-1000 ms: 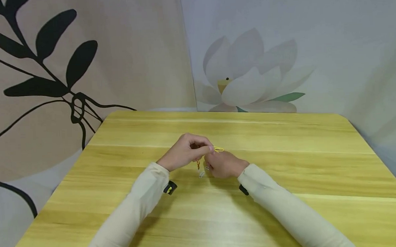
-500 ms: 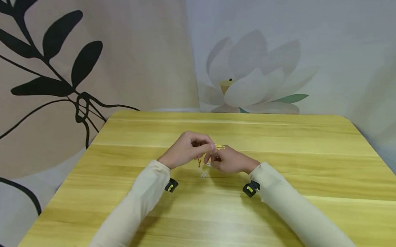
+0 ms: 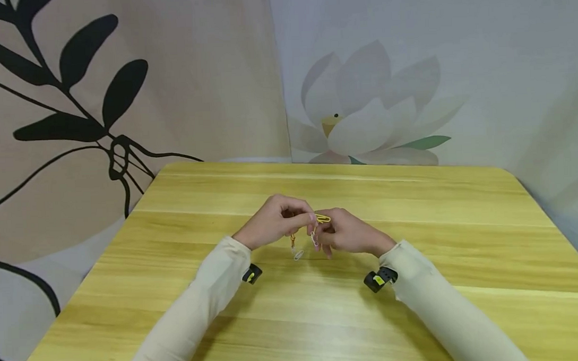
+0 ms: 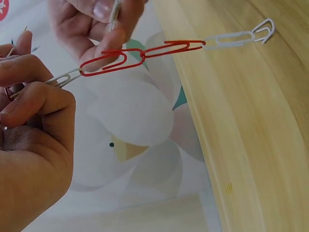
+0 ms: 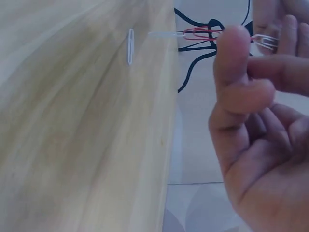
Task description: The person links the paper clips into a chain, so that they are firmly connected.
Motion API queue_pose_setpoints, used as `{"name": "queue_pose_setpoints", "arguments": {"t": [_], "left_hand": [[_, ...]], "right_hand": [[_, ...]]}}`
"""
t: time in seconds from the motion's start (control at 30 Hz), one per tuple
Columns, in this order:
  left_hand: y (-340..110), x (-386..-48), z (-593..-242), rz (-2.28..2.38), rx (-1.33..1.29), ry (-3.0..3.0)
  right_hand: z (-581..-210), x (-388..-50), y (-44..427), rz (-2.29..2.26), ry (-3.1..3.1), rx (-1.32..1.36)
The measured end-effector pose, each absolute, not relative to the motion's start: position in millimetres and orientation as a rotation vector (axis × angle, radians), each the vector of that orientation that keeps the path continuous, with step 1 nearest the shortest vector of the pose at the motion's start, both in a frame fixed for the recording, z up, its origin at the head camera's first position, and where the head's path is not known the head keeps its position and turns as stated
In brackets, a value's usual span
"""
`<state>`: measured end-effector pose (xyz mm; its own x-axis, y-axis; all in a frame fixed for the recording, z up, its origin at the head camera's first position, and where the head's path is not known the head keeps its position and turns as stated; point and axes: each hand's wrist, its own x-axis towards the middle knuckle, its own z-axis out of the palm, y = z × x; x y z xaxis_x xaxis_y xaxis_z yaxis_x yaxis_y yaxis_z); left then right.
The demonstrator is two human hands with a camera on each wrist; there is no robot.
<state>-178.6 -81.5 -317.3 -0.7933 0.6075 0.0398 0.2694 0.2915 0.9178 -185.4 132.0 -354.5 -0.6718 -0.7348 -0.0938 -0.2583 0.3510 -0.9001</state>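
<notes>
In the head view, the left hand [image 3: 276, 221] grips a linked row of paperclips that hangs below it, and a yellow paperclip [image 3: 323, 218] sticks out past its fingertips. The left wrist view shows the row leaving the curled left hand [image 4: 36, 140]: a white clip, a red clip [image 4: 112, 63], another red clip [image 4: 175, 47], then a white clip [image 4: 229, 40] with one more white clip [image 4: 264, 31] at its end. Close beside it, the right hand [image 3: 350, 232] pinches a separate white clip [image 4: 115, 13]. Its curled fingers [image 5: 246, 99] largely hide that clip in the right wrist view.
Both hands are above a wooden table [image 3: 294, 318]. Behind its far edge stands a backdrop [image 3: 219, 87] printed with plants and a flower. A small yellow mark or object [image 4: 229, 187] shows on the wood in the left wrist view.
The right hand has shifted to the right, and its white clip now stands more upright. The left hand has stayed nearly in place, still gripping the linked clips.
</notes>
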Motion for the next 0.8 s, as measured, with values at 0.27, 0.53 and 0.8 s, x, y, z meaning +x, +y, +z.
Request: {"name": "queue_pose_setpoints", "arguments": {"t": [0.27,0.53,0.8], "left_hand": [[-80,-177,-317,1.479,0.798,2.266],[-79,-178,-316,1.454,0.798,2.302],[-76,-176,-316,1.417,0.770,2.351]], "right_hand": [[-344,-179,144,-1.345,2.138,-0.810],[-329,-170,155,-1.448,2.169,-0.775],[-326,-166,158,-1.542,2.206,-0.714]]}}
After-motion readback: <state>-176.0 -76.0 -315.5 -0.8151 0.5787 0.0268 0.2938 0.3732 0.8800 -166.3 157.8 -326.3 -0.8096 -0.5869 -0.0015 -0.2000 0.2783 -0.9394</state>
